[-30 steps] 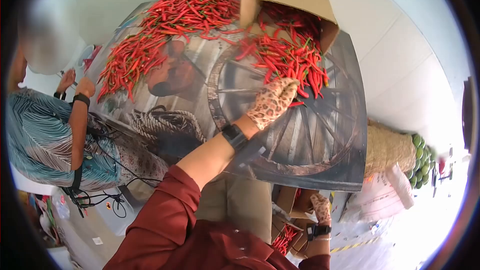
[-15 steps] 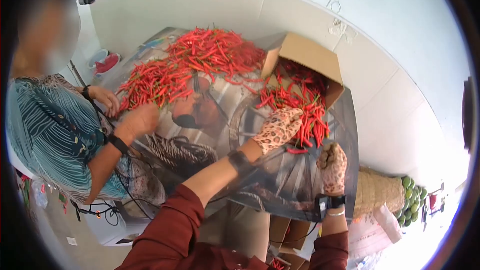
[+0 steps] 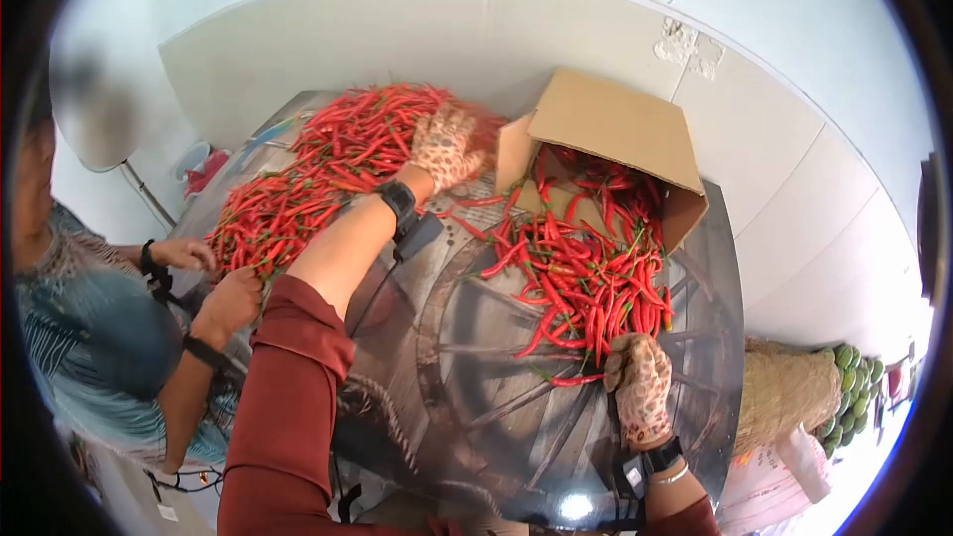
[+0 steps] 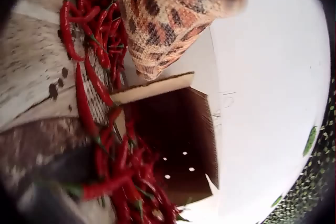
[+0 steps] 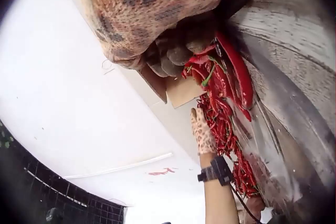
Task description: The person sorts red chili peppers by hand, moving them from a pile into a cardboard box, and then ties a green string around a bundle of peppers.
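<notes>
My left hand [image 3: 444, 151], in a leopard-print glove, reaches over the right end of the large red chili pile [image 3: 362, 129], its fingers extended. In the left wrist view the glove's back [image 4: 157, 24] hides part of the chilies. My right hand [image 3: 643, 392], gloved alike with grey finger coverings, is at the near edge of a second chili heap [image 3: 586, 278]. Its fingers are curled, with no chili visible inside. A single chili [image 3: 576, 380] lies beside these fingers. Close to the fingertips in the right wrist view are several chilies [image 5: 241, 74].
A cardboard box [image 3: 615, 134] lies on its side at the back right, chilies spilling from its mouth. At the left, another person's hands [image 3: 230, 303] touch the large pile. Past the table's right edge stands a woven sack [image 3: 789, 387] near green fruit [image 3: 849, 392].
My left hand has moved from the near heap to the large pile at the back left. My right hand has come up from the boxes below the table to the near heap's front edge.
</notes>
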The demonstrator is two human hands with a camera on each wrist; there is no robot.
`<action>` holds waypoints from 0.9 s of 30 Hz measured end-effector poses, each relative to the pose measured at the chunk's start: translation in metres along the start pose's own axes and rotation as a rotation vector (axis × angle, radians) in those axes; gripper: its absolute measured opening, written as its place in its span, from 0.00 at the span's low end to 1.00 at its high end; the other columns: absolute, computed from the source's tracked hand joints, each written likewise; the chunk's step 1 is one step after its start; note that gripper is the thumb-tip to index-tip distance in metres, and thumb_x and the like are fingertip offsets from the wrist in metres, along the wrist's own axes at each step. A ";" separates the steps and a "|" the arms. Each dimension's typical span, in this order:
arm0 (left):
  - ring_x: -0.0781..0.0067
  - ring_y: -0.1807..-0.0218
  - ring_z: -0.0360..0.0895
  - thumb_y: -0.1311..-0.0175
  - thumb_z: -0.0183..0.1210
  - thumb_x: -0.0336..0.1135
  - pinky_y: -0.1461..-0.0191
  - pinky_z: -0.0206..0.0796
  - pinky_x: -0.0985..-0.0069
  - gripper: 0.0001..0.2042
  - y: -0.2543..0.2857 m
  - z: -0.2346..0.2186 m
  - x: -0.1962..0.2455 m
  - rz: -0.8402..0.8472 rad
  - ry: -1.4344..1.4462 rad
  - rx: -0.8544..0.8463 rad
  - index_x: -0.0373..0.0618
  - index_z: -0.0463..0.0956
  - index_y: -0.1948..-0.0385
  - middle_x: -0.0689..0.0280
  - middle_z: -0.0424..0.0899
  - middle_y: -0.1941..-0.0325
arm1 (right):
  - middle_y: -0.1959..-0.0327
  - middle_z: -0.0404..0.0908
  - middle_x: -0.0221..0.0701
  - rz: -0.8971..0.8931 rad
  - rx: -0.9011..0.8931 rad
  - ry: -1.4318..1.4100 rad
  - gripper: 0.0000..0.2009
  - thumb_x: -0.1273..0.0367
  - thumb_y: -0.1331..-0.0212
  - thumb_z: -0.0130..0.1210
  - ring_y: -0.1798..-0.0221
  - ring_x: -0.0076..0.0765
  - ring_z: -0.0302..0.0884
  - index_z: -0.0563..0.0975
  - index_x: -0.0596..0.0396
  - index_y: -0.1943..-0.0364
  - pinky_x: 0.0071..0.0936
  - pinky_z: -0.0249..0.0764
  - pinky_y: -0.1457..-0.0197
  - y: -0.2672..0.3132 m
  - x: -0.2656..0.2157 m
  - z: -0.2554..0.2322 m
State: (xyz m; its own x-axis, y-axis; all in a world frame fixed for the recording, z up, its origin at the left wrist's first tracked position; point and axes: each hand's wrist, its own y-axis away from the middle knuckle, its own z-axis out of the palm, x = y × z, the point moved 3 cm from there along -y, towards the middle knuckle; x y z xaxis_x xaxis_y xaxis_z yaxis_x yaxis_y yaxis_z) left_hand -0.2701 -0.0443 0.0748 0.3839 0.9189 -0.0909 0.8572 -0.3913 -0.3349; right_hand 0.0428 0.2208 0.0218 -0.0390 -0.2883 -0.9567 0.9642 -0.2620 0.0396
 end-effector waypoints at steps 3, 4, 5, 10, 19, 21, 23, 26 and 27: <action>0.55 0.26 0.41 0.36 0.39 0.60 0.30 0.37 0.48 0.32 -0.038 0.014 -0.006 -0.091 -0.195 -0.126 0.55 0.53 0.33 0.62 0.50 0.27 | 0.80 0.75 0.29 0.036 0.022 0.008 0.18 0.57 0.37 0.48 0.81 0.23 0.68 0.76 0.61 0.66 0.19 0.64 0.78 -0.001 0.000 -0.001; 0.56 0.26 0.40 0.37 0.36 0.63 0.30 0.34 0.45 0.33 -0.046 0.019 -0.009 -0.122 -0.172 -0.183 0.56 0.54 0.33 0.62 0.50 0.27 | 0.79 0.75 0.30 0.052 0.010 0.050 0.17 0.58 0.37 0.48 0.81 0.23 0.69 0.76 0.62 0.65 0.19 0.65 0.77 -0.001 -0.002 0.000; 0.57 0.26 0.39 0.39 0.33 0.67 0.30 0.31 0.41 0.35 -0.055 0.021 -0.012 -0.155 -0.149 -0.234 0.57 0.55 0.34 0.62 0.49 0.27 | 0.78 0.76 0.31 0.063 -0.007 0.092 0.17 0.59 0.37 0.48 0.80 0.23 0.69 0.76 0.62 0.65 0.19 0.65 0.76 -0.002 -0.004 0.001; 0.60 0.29 0.53 0.47 0.39 0.74 0.35 0.41 0.34 0.40 -0.090 0.045 -0.020 -0.172 -0.113 -0.397 0.56 0.64 0.38 0.65 0.61 0.32 | 0.76 0.78 0.33 0.091 -0.044 -0.002 0.13 0.65 0.39 0.51 0.78 0.24 0.71 0.76 0.65 0.61 0.20 0.68 0.74 -0.003 -0.004 0.003; 0.59 0.28 0.49 0.43 0.45 0.65 0.36 0.42 0.35 0.34 -0.071 0.036 -0.008 -0.180 -0.161 -0.353 0.61 0.59 0.36 0.68 0.57 0.30 | 0.76 0.78 0.33 0.093 -0.075 0.100 0.13 0.67 0.39 0.50 0.77 0.22 0.71 0.76 0.65 0.61 0.19 0.68 0.73 -0.003 -0.007 0.004; 0.59 0.29 0.52 0.42 0.43 0.65 0.34 0.41 0.36 0.34 -0.057 0.025 0.000 -0.188 -0.140 -0.348 0.59 0.60 0.37 0.68 0.59 0.30 | 0.76 0.78 0.32 0.069 -0.102 0.131 0.12 0.67 0.39 0.49 0.77 0.22 0.71 0.76 0.64 0.61 0.19 0.68 0.73 -0.004 -0.008 0.004; 0.59 0.30 0.54 0.42 0.42 0.66 0.34 0.41 0.37 0.34 -0.042 0.021 0.004 -0.158 -0.167 -0.329 0.58 0.61 0.37 0.67 0.60 0.31 | 0.75 0.78 0.32 0.061 -0.110 0.133 0.13 0.66 0.38 0.49 0.77 0.22 0.71 0.76 0.65 0.61 0.19 0.68 0.72 -0.003 -0.007 0.005; 0.60 0.33 0.60 0.41 0.43 0.64 0.36 0.45 0.38 0.33 -0.013 0.009 0.010 -0.082 -0.126 -0.249 0.55 0.63 0.38 0.64 0.66 0.35 | 0.74 0.77 0.32 0.053 -0.142 0.087 0.14 0.65 0.38 0.50 0.76 0.22 0.70 0.76 0.65 0.61 0.19 0.68 0.71 -0.003 -0.006 0.006; 0.60 0.34 0.61 0.41 0.44 0.63 0.37 0.45 0.39 0.32 -0.001 0.006 0.012 -0.050 -0.116 -0.206 0.54 0.64 0.39 0.64 0.67 0.36 | 0.73 0.77 0.32 0.059 -0.147 0.078 0.14 0.64 0.38 0.50 0.76 0.22 0.70 0.76 0.65 0.61 0.19 0.68 0.71 -0.003 -0.006 0.006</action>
State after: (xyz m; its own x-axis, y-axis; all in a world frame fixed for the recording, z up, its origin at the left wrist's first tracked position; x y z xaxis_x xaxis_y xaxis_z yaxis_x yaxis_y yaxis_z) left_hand -0.2687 -0.0323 0.0688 0.3071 0.9325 -0.1902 0.9308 -0.3359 -0.1441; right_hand 0.0389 0.2176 0.0295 0.0340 -0.2258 -0.9736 0.9924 -0.1077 0.0597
